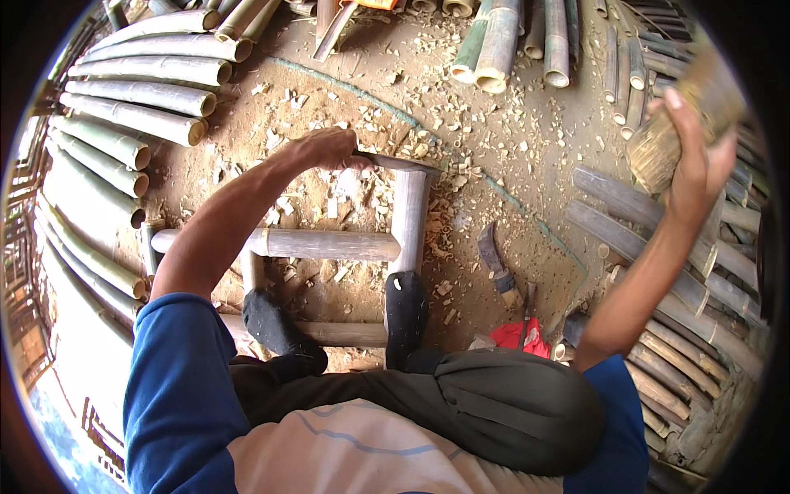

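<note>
My left hand [331, 150] is closed round the handle of a long knife [403, 163]. Its dark blade lies across the top end of a bamboo length [411, 210]. Raised high at the right, my right hand [698, 165] grips a thick wooden mallet [656, 152], partly blurred and well apart from the knife. That bamboo length touches a horizontal bamboo bar [329, 244] of a low frame. My feet, in dark socks, rest at the frame: the left foot [270, 319] on its left side, the right foot [405, 313] against the bamboo length.
Bamboo poles [156, 70] lie stacked at the left, with more poles [502, 49] at the far side and split bamboo pieces [625, 235] at the right. A curved knife [494, 255] and a red bag [527, 336] lie on the ground among scattered wood chips [485, 111].
</note>
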Demonstrator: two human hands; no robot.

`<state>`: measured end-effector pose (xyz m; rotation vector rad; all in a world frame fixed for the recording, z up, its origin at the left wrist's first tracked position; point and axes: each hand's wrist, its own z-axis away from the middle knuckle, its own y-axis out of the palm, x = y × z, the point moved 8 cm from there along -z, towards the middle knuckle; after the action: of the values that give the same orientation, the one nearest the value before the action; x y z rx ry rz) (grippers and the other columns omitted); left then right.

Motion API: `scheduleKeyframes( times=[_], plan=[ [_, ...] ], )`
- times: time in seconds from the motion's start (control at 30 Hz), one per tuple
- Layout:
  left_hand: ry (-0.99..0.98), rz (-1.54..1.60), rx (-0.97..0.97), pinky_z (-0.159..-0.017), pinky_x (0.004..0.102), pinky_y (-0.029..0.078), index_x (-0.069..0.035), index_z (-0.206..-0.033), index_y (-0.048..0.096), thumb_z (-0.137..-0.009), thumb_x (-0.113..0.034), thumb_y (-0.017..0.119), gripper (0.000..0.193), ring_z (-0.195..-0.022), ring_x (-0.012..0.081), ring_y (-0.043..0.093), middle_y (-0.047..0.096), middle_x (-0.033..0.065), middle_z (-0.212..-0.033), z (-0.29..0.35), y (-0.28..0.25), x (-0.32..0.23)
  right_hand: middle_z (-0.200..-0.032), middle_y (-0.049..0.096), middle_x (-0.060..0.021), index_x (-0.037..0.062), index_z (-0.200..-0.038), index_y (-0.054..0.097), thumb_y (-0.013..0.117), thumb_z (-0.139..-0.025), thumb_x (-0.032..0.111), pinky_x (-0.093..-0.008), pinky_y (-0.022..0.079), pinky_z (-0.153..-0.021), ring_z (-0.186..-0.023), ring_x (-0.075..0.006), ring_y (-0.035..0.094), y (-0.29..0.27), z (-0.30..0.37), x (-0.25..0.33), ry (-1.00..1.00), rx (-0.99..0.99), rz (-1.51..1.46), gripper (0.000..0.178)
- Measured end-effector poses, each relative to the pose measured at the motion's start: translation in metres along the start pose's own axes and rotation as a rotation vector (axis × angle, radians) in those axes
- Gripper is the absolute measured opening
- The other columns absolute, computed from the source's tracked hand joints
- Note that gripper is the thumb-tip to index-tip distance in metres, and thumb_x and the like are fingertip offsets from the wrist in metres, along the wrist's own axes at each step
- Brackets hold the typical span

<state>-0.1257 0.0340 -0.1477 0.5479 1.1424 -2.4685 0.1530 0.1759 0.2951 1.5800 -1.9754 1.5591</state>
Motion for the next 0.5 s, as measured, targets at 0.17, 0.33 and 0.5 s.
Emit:
scheduleKeyframes(
  times=[0.17,0.33,0.5],
  plan=[
    [0.074,0.087,-0.006,-0.041,0.0308,0.031,-0.012,-0.085,0.075,-0.092,-0.070,0.049,0.064,-0.045,0.0082,0.037,0.048,-0.0050,-0.053,-0.005,-0.002,-0.020,-0.118,0.063,-0.0237,-0.0087,-0.139,0.040,0.067,-0.094,0.021,-0.0381,0.059,-0.082,-0.096,-0.0265,0.067,0.122,0.138,-0.125,0.213,-0.212,-0.602,0.061],
    [-0.033,0.316,0.110,-0.046,0.0297,0.031,-0.011,-0.096,0.077,-0.094,-0.063,0.058,0.055,-0.050,0.0079,0.039,0.053,-0.0031,-0.060,0.002,0.015,0.007,-0.098,0.067,-0.0115,-0.0033,-0.139,0.042,0.079,-0.084,0.019,-0.0286,0.056,-0.055,-0.067,-0.0151,0.065,0.098,0.065,-0.089,0.492,0.468,-0.165,0.070],
    [0.097,0.105,0.056,-0.043,0.0290,0.038,-0.013,-0.105,0.077,-0.092,-0.068,0.048,0.064,-0.048,0.0083,0.046,0.066,-0.0004,-0.069,-0.001,0.003,-0.009,-0.096,0.069,-0.0166,-0.0048,-0.116,0.055,0.070,-0.092,0.016,-0.0333,0.062,-0.069,-0.081,-0.0230,0.073,-0.026,-0.004,0.019,-0.226,-0.115,-0.085,0.035]
  ],
)
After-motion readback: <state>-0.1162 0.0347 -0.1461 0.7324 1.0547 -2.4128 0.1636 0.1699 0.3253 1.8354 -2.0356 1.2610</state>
